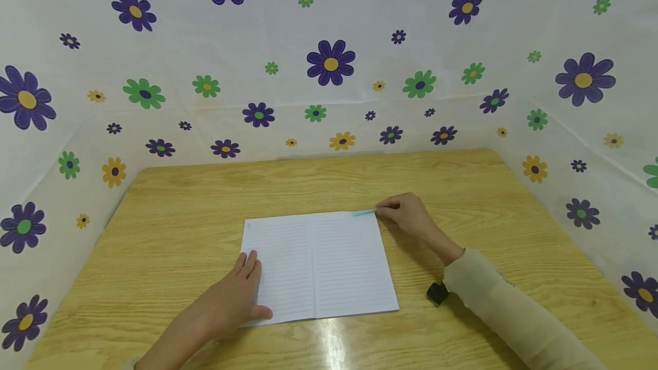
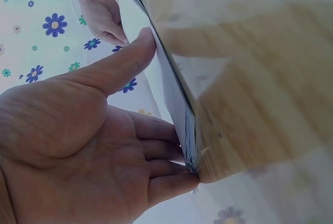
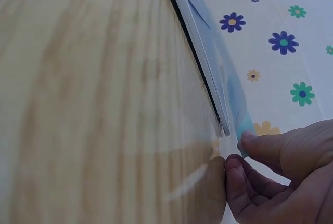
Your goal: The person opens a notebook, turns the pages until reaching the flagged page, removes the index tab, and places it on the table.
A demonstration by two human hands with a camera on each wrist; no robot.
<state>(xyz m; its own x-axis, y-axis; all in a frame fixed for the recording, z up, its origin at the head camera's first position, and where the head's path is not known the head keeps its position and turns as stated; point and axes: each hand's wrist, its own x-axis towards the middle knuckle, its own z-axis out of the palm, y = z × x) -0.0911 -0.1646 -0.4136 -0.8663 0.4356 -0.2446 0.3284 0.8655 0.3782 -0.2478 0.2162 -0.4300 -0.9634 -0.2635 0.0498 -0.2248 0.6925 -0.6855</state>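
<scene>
A lined notebook [image 1: 349, 267] lies spread flat on the wooden table, two white ruled pages facing up. My left hand [image 1: 239, 290] rests on the left page's outer edge, fingers extended; in the left wrist view, its thumb and fingers [image 2: 171, 182] touch the notebook's edge [image 2: 179, 99]. At the top right corner of the right page, my right hand [image 1: 408, 214] pinches the end of a thin light blue strip [image 1: 362, 213]. The right wrist view shows this translucent strip [image 3: 240, 104] between thumb and forefinger, beside the notebook's corner [image 3: 223, 128].
A small black block-like object [image 1: 437, 293] sits by the right sleeve [image 1: 506, 307]. White cloth [image 1: 288, 33] printed with flowers stands around the back and sides of the wooden table [image 1: 169, 233].
</scene>
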